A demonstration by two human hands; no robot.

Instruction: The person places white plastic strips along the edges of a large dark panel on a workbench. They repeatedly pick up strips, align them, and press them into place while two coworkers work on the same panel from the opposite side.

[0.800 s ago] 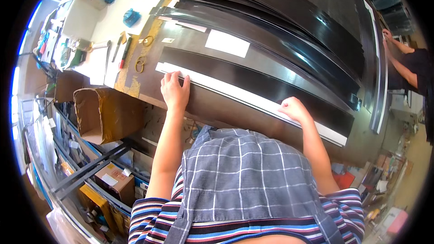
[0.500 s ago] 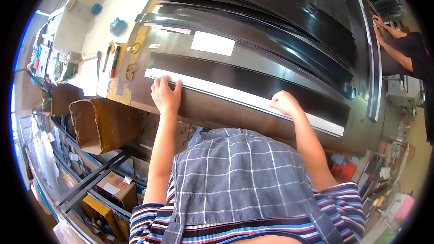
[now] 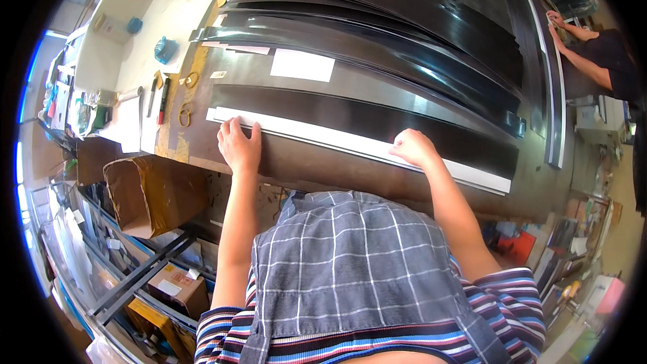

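A long white strip (image 3: 317, 136) lies along the near edge of a black sheet strip (image 3: 377, 121) on the dark worktable (image 3: 303, 163). My left hand (image 3: 239, 148) rests at the strip's left part, fingertips on its surface and thumb spread apart. Farther right, my right hand (image 3: 413, 148) is closed, its fingers curled and pinched down on the same strip. The undersides of both hands' fingertips are hidden.
Stacked dark glossy sheets (image 3: 377, 61) fill the table's far side, near a white paper (image 3: 302, 65). Scissors (image 3: 185, 114) and a red-black marker (image 3: 164, 101) lie left. An open cardboard box (image 3: 158, 192) stands below. Another person's hands (image 3: 556, 27) work at the right edge.
The view has tilted slightly, shifting the table leftward. My right hand has slid a little to the left along the white strip. My left hand stays at the same part of it.
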